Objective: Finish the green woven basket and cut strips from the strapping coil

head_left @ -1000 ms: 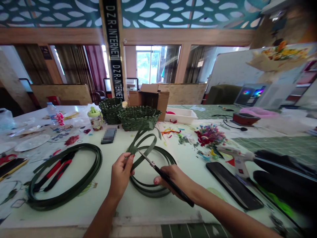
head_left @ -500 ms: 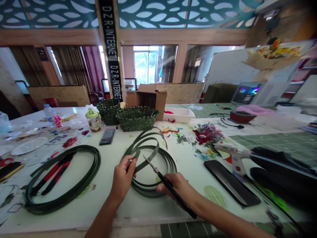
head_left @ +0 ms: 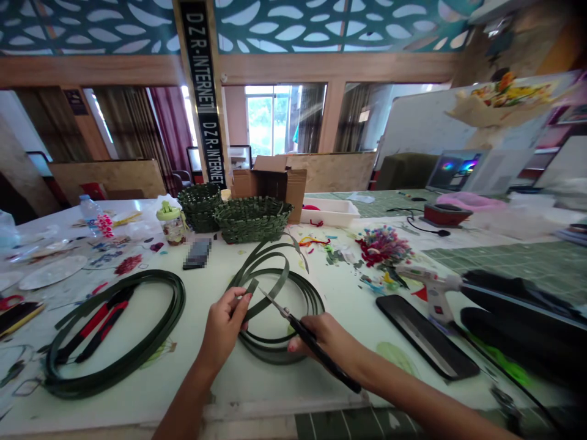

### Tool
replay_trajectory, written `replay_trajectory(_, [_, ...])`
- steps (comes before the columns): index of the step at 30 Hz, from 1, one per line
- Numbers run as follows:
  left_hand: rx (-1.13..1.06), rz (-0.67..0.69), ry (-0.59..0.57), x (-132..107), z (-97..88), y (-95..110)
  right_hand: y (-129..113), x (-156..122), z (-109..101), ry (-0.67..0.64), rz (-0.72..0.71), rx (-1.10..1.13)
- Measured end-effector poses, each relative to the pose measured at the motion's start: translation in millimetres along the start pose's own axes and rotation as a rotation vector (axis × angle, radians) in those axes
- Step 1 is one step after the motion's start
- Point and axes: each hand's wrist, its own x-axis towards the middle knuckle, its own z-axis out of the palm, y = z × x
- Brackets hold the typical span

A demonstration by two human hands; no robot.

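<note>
My left hand [head_left: 225,321] pinches the end of a dark green flat strip [head_left: 279,278] between thumb and fingers. The strip curves up and back into a loose coil [head_left: 316,299] lying on the table. My right hand [head_left: 323,339] is closed around the black handles of a pair of scissors [head_left: 316,354]. The scissor tips point up and left, close to the strip's end beside my left fingertips. Whether the blades touch the strip I cannot tell. A second green coil [head_left: 177,305] lies to the left, with red-and-black handled pliers [head_left: 98,327] inside its loop.
Two woven green baskets [head_left: 254,223] stand at the back before a cardboard box [head_left: 293,183]. A lidded jar [head_left: 172,226] and a phone [head_left: 197,253] are left of centre. On the right are a flower bunch [head_left: 383,244], a glue gun [head_left: 438,293] and a black tray [head_left: 426,336].
The strip's loop and both hands sit slightly further left in view, as does the whole scene. My grip on strip and scissors is the same.
</note>
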Motion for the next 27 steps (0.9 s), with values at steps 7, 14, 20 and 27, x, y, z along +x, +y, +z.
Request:
replay_trajectory(7, [-0.022,0.0,0.151,1.0,-1.0,5.6,0.9,-5.1,9.8,0.012,-0.008,0.113])
replay_trajectory(14, [-0.145,0.036,0.213,1.9,-4.2,5.9,13.2,-27.2,-28.0,0.286,0.089,-0.043])
replay_trajectory(20, [-0.173,0.074,0.172,0.1,-3.8,3.7,63.4,-41.4,-39.7,0.553,0.508,-0.435])
replay_trajectory(27, [-0.108,0.083,0.148,-0.5,-2.6,1.0,83.4,-38.3,-23.6,0.592,0.448,-0.735])
